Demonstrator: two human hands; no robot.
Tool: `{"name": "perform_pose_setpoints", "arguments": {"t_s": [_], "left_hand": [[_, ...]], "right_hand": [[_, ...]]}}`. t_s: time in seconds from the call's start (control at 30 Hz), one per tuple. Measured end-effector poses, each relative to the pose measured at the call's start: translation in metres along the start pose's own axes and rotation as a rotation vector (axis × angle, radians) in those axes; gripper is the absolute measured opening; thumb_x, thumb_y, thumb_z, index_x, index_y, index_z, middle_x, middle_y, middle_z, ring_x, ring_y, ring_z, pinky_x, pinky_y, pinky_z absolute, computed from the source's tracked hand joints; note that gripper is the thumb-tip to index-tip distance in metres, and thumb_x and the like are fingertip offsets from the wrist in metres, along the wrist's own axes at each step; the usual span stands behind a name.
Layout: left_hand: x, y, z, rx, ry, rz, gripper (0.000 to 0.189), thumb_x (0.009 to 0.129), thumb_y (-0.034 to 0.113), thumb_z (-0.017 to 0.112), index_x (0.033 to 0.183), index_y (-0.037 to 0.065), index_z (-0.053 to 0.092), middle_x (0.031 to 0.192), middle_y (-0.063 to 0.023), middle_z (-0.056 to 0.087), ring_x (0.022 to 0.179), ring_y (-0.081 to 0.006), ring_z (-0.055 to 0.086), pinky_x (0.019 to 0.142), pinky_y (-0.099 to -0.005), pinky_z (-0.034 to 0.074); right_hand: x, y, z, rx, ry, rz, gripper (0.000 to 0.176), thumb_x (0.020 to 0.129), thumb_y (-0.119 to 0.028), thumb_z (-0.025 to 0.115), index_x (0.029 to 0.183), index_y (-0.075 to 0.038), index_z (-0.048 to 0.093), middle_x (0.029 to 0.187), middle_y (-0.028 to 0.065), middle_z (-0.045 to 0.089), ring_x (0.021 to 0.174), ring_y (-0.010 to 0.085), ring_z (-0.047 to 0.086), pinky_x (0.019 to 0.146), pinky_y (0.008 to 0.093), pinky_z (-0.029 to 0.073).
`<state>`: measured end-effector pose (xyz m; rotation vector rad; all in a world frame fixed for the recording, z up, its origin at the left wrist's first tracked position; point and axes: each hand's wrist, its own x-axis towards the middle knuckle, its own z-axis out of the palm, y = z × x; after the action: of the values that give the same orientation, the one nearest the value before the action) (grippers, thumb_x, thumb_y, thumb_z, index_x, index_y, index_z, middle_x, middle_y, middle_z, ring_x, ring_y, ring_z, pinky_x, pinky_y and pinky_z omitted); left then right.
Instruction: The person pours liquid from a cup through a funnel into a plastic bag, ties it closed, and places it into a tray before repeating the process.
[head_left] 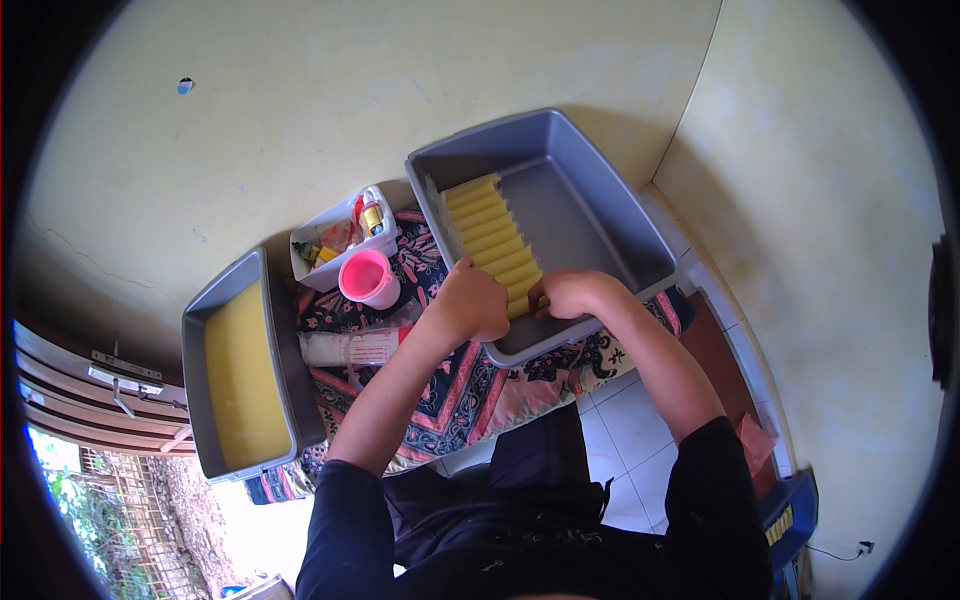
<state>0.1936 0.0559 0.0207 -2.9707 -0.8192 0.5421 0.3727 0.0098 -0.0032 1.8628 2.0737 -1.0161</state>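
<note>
A grey tray (600, 215) lies on a patterned cloth and holds a row of several yellow rolled pieces (490, 235) along its left side. My left hand (470, 300) rests on the near end of that row, fingers curled over the last roll. My right hand (565, 295) is at the tray's near edge, fingers pressed against the same end of the row (520, 300). Which hand actually grips the last roll I cannot tell.
A second grey tray (195, 370) filled with yellow material sits at the left. Between the trays stand a pink cup (368, 278), a white box of small items (340, 240) and a lying white packet (350, 348). The patterned cloth (470, 390) covers a low surface on white tiles.
</note>
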Motion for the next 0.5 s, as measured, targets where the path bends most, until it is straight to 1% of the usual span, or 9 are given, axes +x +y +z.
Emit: {"name": "perform_pose_setpoints", "arguments": {"t_s": [0.07,0.1,0.17,0.2,0.27,0.33,0.4,0.43,0.5], "left_hand": [[-0.001,-0.002,0.006,-0.075,0.088,0.023,0.026,0.074,0.025,0.053,0.08,0.014,0.075,0.083,-0.0105,0.07,0.093,-0.0235,0.065,0.104,-0.0403,0.032],[-0.003,-0.002,0.008,-0.077,0.088,0.02,0.026,0.074,0.025,0.053,0.08,0.014,0.075,0.083,-0.0105,0.07,0.093,-0.0235,0.065,0.104,-0.0403,0.032],[-0.009,-0.004,0.012,-0.25,0.344,0.06,0.023,0.079,0.023,0.055,0.084,0.011,0.075,0.089,-0.0094,0.07,0.103,-0.0234,0.062,0.11,-0.0441,0.027],[-0.012,-0.005,0.016,-0.251,0.345,0.054,0.023,0.079,0.023,0.055,0.084,0.011,0.075,0.089,-0.0094,0.07,0.103,-0.0234,0.062,0.11,-0.0441,0.027],[-0.02,-0.006,0.024,-0.552,0.622,0.116,0.019,0.081,0.015,0.06,0.092,0.006,0.072,0.097,-0.0113,0.069,0.107,-0.0258,0.061,0.109,-0.0469,0.029],[-0.03,-0.005,0.032,-0.589,0.732,0.124,0.018,0.081,0.011,0.062,0.096,0.004,0.071,0.099,-0.0126,0.069,0.108,-0.0273,0.061,0.107,-0.0457,0.034],[-0.045,-0.003,0.037,-0.627,0.844,0.128,0.02,0.081,0.007,0.065,0.1,0.003,0.069,0.102,-0.0138,0.068,0.108,-0.0287,0.06,0.104,-0.0445,0.038],[-0.056,-0.001,0.037,-0.75,0.905,0.093,0.022,0.08,0.005,0.065,0.102,0.002,0.068,0.104,-0.0147,0.068,0.108,-0.0293,0.06,0.101,-0.0424,0.041],[-0.074,-0.002,0.043,-0.873,0.969,0.05,0.024,0.08,0.003,0.065,0.104,0.001,0.067,0.106,-0.0156,0.067,0.109,-0.0298,0.06,0.099,-0.0403,0.043]], "right_hand": [[0.001,0.001,0.002,0.009,0.066,0.008,0.028,0.083,-0.029,0.066,0.107,-0.016,0.068,0.104,0.0147,0.067,0.099,0.032,0.063,0.084,0.0396,0.049],[0.0,0.001,0.003,0.021,0.13,0.016,0.026,0.082,-0.029,0.067,0.103,-0.013,0.069,0.101,0.0163,0.067,0.097,0.0327,0.063,0.082,0.0404,0.05],[0.0,-0.001,0.001,0.009,0.19,0.005,0.025,0.083,-0.027,0.066,0.1,-0.01,0.069,0.099,0.0175,0.067,0.094,0.0334,0.064,0.081,0.0415,0.05],[-0.001,-0.002,0.0,0.0,0.25,-0.003,0.025,0.083,-0.026,0.065,0.097,-0.006,0.069,0.097,0.0186,0.067,0.092,0.0341,0.065,0.08,0.0426,0.051],[-0.003,-0.003,0.001,0.0,0.354,-0.022,0.023,0.083,-0.025,0.066,0.094,-0.005,0.069,0.091,0.0191,0.067,0.087,0.0346,0.065,0.076,0.0432,0.051],[-0.003,-0.006,0.002,-0.002,0.459,-0.042,0.022,0.083,-0.024,0.066,0.092,-0.003,0.068,0.085,0.0196,0.067,0.082,0.0352,0.066,0.073,0.0438,0.052],[-0.004,-0.013,0.001,0.068,0.756,-0.189,0.018,0.083,-0.021,0.066,0.084,-0.002,0.066,0.072,0.0173,0.065,0.067,0.034,0.064,0.061,0.0427,0.05],[-0.005,-0.02,0.002,0.063,0.754,-0.195,0.018,0.083,-0.021,0.066,0.084,-0.002,0.066,0.072,0.0173,0.065,0.067,0.034,0.064,0.061,0.0427,0.05],[-0.01,-0.04,0.01,0.244,0.954,-0.364,0.019,0.084,-0.019,0.066,0.076,-0.002,0.061,0.062,0.0143,0.062,0.056,0.0316,0.061,0.052,0.0406,0.045]]}}
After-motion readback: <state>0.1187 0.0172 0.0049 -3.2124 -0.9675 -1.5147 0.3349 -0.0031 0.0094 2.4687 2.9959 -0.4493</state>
